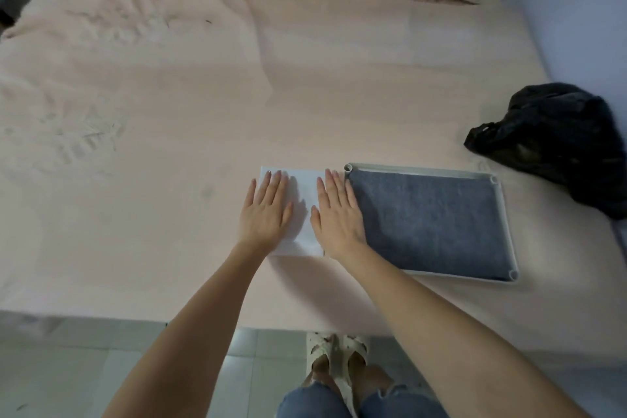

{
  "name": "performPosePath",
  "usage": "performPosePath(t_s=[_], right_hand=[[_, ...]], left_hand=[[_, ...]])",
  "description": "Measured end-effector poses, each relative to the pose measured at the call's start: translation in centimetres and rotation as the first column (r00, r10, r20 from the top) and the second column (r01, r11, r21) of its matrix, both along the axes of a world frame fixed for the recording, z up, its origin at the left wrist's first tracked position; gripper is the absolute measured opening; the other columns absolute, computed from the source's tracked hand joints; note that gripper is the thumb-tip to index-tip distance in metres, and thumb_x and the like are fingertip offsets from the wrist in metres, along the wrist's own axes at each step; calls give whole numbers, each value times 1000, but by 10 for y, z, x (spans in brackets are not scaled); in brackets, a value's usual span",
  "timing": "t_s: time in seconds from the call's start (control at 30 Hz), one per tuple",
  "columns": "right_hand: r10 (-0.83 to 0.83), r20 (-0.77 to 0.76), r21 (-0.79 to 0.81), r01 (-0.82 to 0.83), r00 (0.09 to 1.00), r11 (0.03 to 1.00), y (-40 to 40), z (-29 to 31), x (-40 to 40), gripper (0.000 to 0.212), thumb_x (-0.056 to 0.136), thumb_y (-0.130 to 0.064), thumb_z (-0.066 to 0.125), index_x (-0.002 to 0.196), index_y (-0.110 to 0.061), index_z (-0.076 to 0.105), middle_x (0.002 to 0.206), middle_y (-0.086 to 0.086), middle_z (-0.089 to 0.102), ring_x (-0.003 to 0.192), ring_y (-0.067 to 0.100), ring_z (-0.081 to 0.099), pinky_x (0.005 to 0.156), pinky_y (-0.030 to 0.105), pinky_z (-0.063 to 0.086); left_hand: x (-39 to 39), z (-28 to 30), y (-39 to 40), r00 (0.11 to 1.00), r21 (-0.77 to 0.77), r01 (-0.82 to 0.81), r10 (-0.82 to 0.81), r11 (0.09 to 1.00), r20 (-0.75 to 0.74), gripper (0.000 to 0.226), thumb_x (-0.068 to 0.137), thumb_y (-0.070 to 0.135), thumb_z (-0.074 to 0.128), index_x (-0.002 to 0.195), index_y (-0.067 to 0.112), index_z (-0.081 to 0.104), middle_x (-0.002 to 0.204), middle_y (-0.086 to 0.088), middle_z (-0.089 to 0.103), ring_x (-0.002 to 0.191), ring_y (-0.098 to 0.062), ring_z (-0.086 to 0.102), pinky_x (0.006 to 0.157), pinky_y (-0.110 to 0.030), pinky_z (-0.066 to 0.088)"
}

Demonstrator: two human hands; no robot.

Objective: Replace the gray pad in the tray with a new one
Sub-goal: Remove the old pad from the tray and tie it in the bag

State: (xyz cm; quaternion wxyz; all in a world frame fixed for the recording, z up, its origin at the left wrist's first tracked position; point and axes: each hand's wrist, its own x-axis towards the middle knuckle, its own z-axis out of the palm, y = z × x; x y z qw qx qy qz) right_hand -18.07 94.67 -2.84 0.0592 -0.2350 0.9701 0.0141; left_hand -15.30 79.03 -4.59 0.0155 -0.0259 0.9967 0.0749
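A gray pad (pixel 427 224) lies flat inside a shallow white tray (pixel 501 214) on the pink bed, right of centre. Just left of the tray lies a folded white pad (pixel 302 204). My left hand (pixel 266 214) and my right hand (pixel 339 217) rest flat on that white pad, palms down, fingers stretched out. The right hand's outer edge lies against the tray's left rim. Neither hand grips anything.
A crumpled black plastic bag (pixel 556 142) lies on the bed beyond the tray's far right corner. The pink bed cover (pixel 169 112) stretches wide to the left and back. The bed's near edge (pixel 237 322) meets a tiled floor where my feet stand.
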Motion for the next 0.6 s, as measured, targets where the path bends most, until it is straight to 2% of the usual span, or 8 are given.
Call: performPosePath(t_s=[0.13,0.23,0.47,0.6], right_hand=[[-95,-2,-2,95,995,995,39,8,-14,59,101,-35,14,149,-5,-2,158,13,-4,146,25,-7,119,40,-7],[-170,-5,29,170,986,985,73,9,-24,59,101,-36,13,149,-6,2,158,14,-3,146,25,-6,117,40,-8],[-319,20,0,319,948,948,150,10,-31,60,100,-36,15,149,-4,7,158,14,3,147,24,-2,120,43,0],[-358,28,-12,359,933,933,191,8,-25,62,99,-35,27,149,-2,10,158,17,6,147,27,2,119,43,0]], left_hand=[[-21,9,35,997,-15,66,-65,998,30,55,101,36,14,151,13,12,158,-3,12,147,-18,4,119,-37,-4],[-32,12,67,991,-54,128,-126,990,45,55,101,37,14,151,15,5,159,-1,6,147,-16,-2,119,-36,-6],[-39,21,151,981,-31,195,-195,980,-7,54,101,34,22,150,12,17,157,-6,18,146,-20,9,120,-36,0],[-37,16,192,984,-17,181,-181,983,3,55,101,38,18,151,17,11,158,-3,12,147,-19,5,120,-37,1]])
